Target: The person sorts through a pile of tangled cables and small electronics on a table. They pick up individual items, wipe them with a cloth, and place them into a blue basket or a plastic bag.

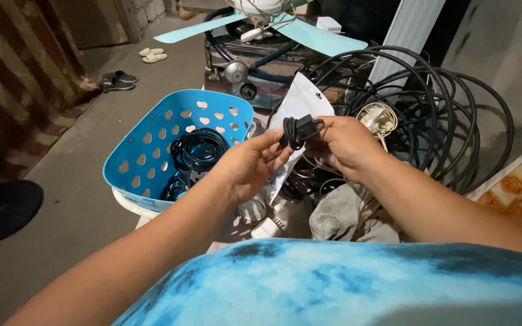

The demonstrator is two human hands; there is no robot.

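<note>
My left hand [254, 162] and my right hand [345, 143] together hold a small coiled black cable [298, 129] in front of me. A white plastic pouch [300, 105] stands up behind the cable, pinched against it by my fingers. To the left of my hands sits a blue plastic basket [146, 154] with heart-shaped holes, and coiled black cables [199, 149] lie inside it.
A large tangle of thick black cable [454, 115] fills the right side, with a white coiled cord [379, 118] in it. A pale blue ceiling fan [285, 27] lies behind. Grey cloth [339, 214], a white plug [267, 228], sandals [152, 55] and dark shoes [119, 80] are on the floor.
</note>
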